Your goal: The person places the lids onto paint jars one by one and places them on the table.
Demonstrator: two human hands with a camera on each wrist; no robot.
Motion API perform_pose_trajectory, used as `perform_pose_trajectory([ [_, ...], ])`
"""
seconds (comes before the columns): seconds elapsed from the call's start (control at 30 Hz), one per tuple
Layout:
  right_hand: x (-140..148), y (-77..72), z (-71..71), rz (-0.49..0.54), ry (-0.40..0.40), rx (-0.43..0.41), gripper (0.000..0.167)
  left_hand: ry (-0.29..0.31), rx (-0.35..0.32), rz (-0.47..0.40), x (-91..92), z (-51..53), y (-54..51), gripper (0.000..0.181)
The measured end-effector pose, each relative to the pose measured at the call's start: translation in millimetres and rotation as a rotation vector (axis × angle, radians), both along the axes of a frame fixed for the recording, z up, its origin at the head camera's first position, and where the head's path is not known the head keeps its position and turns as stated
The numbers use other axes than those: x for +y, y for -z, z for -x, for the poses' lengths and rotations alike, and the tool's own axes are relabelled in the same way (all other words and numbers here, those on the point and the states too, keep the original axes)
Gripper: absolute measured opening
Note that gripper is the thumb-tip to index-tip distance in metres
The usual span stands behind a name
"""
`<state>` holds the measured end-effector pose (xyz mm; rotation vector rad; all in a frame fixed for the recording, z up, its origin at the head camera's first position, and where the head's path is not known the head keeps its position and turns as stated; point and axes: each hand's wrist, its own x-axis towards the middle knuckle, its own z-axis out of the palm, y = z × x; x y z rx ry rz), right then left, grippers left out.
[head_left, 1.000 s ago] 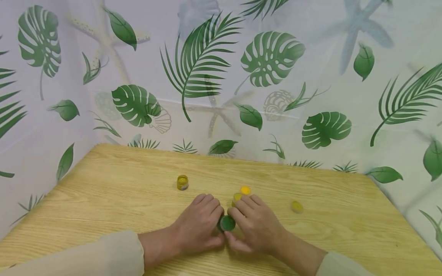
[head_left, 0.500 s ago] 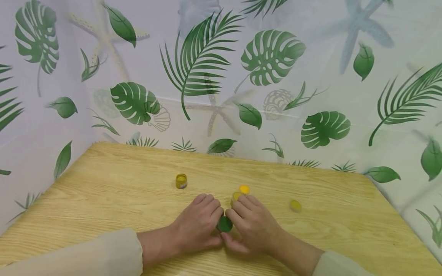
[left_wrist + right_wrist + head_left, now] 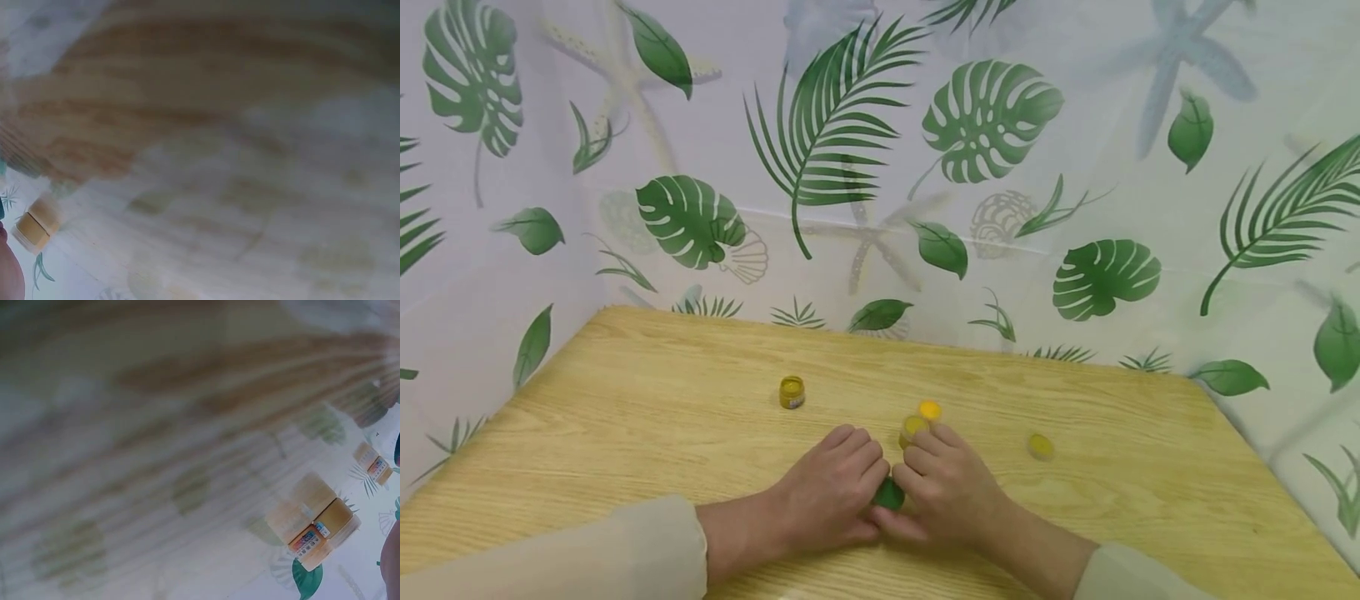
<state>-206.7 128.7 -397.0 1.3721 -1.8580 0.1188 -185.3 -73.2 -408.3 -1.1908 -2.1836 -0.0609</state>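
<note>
In the head view, a small round green-topped container (image 3: 889, 494) is held between both hands near the table's front. The left hand (image 3: 829, 492) grips it from the left with curled fingers. From the other side the right hand (image 3: 953, 493) pinches it, and the thumbs meet below it. Its lower part is hidden by the hands. A yellow jar (image 3: 913, 430) stands just beyond the right knuckles, with an orange-yellow round top (image 3: 930, 409) behind it. The right wrist view shows these as two labelled jars (image 3: 335, 517) side by side, with part of the hand (image 3: 392, 562) at the edge.
A dark yellow jar (image 3: 792, 393) stands on the wooden table (image 3: 647, 400), beyond the left hand. Off to the right lies a flat yellow disc, possibly a lid (image 3: 1041, 447). A leaf-patterned sheet (image 3: 865, 242) rises behind the table.
The green top has tilted and is now more covered by the fingers and thumbs. The hands have drawn slightly closer together, and the head view has shifted a little.
</note>
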Motion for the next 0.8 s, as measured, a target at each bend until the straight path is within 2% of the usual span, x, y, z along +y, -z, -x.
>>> perform_pose_trajectory([
  [0.1, -0.1, 0.3, 0.5, -0.003, -0.005, 0.004, 0.055, 0.007, 0.012, 0.003, -2.3, 0.9, -0.1, 0.041],
  [0.23, 2.5, -0.9, 0.5, -0.011, 0.026, -0.038, 0.052, 0.006, -0.009, -0.045, -5.3, 3.7, 0.7, 0.042],
  [0.4, 3.7, -3.3, -1.2, -0.037, 0.06, -0.09, 0.045, 0.007, -0.059, -0.112, -5.9, 6.6, 0.5, 0.028],
  [0.6, 4.0, -4.4, -2.6, -0.082, 0.047, -0.098, 0.037, 0.008, -0.005, -0.094, -2.1, 4.5, -0.4, 0.026],
  [0.8, 2.4, -3.0, -1.8, -0.062, 0.015, -0.086, 0.034, 0.003, 0.022, -0.073, -2.1, 3.1, -1.4, 0.031],
])
